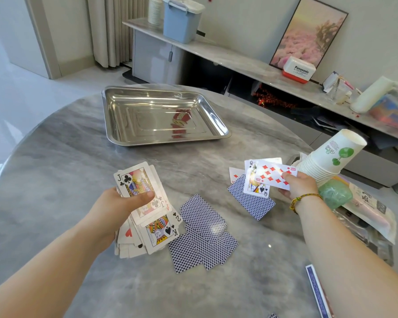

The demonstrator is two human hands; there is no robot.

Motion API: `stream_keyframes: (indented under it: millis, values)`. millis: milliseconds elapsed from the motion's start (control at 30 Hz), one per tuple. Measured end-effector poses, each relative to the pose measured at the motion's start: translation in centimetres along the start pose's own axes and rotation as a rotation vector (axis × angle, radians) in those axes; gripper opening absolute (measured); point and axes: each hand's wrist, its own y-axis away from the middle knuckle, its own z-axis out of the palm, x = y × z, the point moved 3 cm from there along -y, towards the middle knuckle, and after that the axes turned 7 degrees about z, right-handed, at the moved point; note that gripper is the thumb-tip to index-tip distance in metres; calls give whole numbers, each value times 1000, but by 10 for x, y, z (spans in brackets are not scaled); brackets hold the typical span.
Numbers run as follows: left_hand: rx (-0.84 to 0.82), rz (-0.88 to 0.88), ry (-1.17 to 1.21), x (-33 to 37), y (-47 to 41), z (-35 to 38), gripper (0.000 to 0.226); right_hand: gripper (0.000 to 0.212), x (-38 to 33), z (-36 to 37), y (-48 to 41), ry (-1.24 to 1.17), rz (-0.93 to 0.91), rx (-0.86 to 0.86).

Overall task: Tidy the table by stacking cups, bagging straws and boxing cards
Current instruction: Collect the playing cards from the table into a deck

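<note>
My left hand (122, 203) grips a glossy, fanned card stack (136, 180) at seven o'clock. My right hand (299, 183) pinches face-up cards (269, 174) at three, beside nested paper cups (324, 161). Lattice-backed cards (202, 239) lie between.

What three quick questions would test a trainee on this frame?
1. True or false: the left hand grips a card stack topped by the jack of clubs.
2. Which card lies on top in the right hand? A: ten of diamonds. B: ace of hearts. C: nine of clubs.
3. Do the loose cards on the table between the hands lie face up or face down?
Key: 1 true; 2 A; 3 face down.
</note>
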Motion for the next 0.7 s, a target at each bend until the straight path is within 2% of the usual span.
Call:
stream_keyframes:
  millis: [100,233,333,400,433,500,600,700]
  values:
    - [2,5,8,0,0,0,4,15,-5,-2,2,-148,-2,39]
    - [1,3,24,0,1,1,6,30,-19,-3,11,-305,-76,46]
    - [-10,6,34,2,4,2,8,26,-28,7,22,-383,-83,-121]
    - [-28,4,42,3,6,2,6,17,-29,26,36,-269,-107,-382]
    - [-47,2,50,4,8,4,4,23,-27,36,45,-160,-105,-509]
    - [-88,4,64,7,11,8,4,14,-21,58,67,87,-121,-693]
    - [-139,14,83,8,15,12,4,26,-9,87,93,370,-199,-828]
    - [-190,7,112,6,18,13,9,25,0,107,114,532,-276,-899]
